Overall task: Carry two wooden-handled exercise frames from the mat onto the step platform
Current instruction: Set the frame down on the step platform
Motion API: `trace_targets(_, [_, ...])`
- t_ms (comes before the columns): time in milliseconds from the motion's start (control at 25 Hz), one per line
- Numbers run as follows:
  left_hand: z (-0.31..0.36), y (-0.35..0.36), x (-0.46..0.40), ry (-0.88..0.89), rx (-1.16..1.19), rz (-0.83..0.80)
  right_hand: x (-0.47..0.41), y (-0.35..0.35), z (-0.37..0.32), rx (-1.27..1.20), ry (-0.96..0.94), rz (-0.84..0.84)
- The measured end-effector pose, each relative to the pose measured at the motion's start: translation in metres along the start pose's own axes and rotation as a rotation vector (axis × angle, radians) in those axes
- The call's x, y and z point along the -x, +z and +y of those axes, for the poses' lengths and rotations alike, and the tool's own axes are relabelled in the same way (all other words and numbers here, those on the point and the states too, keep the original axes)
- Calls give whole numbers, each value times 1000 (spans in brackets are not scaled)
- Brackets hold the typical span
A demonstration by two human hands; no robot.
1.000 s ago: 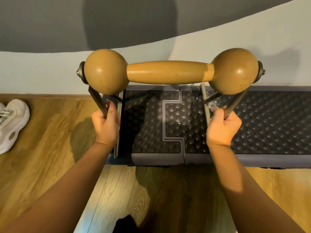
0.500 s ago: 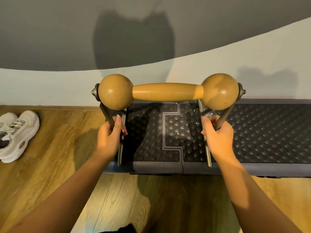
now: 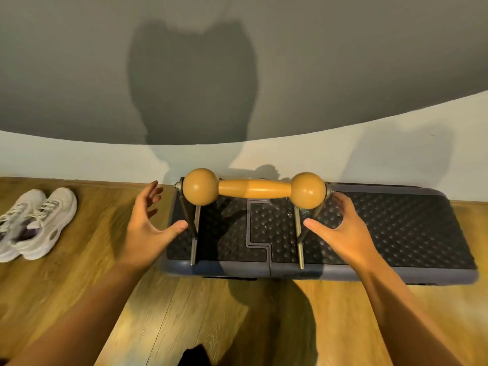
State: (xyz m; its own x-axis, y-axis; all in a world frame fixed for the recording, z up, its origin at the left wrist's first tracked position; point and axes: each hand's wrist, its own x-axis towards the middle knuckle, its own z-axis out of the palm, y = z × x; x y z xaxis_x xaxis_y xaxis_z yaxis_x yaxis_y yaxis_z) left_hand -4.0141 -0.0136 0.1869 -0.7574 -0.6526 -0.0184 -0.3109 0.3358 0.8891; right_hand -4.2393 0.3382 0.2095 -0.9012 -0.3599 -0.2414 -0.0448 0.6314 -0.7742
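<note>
One exercise frame (image 3: 253,188) stands upright on the left half of the dark studded step platform (image 3: 396,228). It has a wooden bar with a ball at each end, carried on grey metal legs. My left hand (image 3: 146,223) hovers just left of the frame's left legs, fingers spread, holding nothing. My right hand (image 3: 340,228) is open beside the right legs, thumb close to a leg but not gripping. No second frame and no mat are in view.
The platform lies on a wooden floor against a white and grey wall. A pair of white sneakers (image 3: 34,223) sits on the floor at the left. A dark shape (image 3: 194,355) shows at the bottom edge.
The frame came down onto the platform. Both hands let go of its legs and opened, drawing slightly outward.
</note>
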Motion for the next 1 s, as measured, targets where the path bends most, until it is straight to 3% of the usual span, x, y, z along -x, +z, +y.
trace_targets(320, [158, -40, 5, 124, -93, 11, 31, -55, -134, -72, -250, -64])
trace_targets(560, [282, -62, 6, 207, -125, -122, 62, -107, -226, -12, -343, -33])
trace_targets(800, [424, -99, 19, 354, -160, -182, 105, -188, -332, 60, -479, -66])
trace_targets(1000, [555, -160, 33, 445, -233, -122, 136, -274, -445, 138, -634, -42])
